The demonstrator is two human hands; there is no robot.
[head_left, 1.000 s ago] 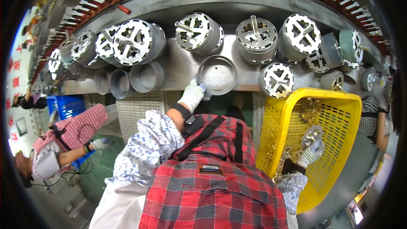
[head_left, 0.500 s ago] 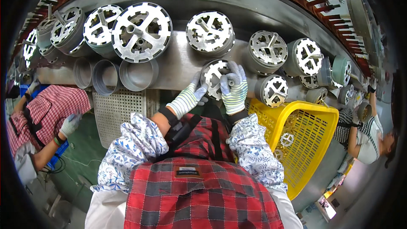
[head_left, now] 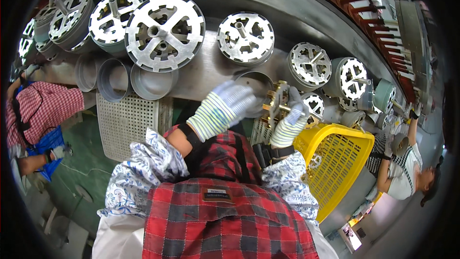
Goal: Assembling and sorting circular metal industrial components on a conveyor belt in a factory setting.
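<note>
One striped-gloved right hand (head_left: 290, 120) grips a brass-studded silver metal plate (head_left: 274, 109), centre-right; the matching left hand (head_left: 223, 110) has indeterminate grip.

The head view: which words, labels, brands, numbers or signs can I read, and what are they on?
Small dark rectangular label on the red-and-black checked cloth apron: upside-down printing, not copied here.
Grey metal piece with brass-coloured parts, in the striped-gloved right hand: no readable lettering.
Elsewhere: nothing sharp enough to read.
</note>
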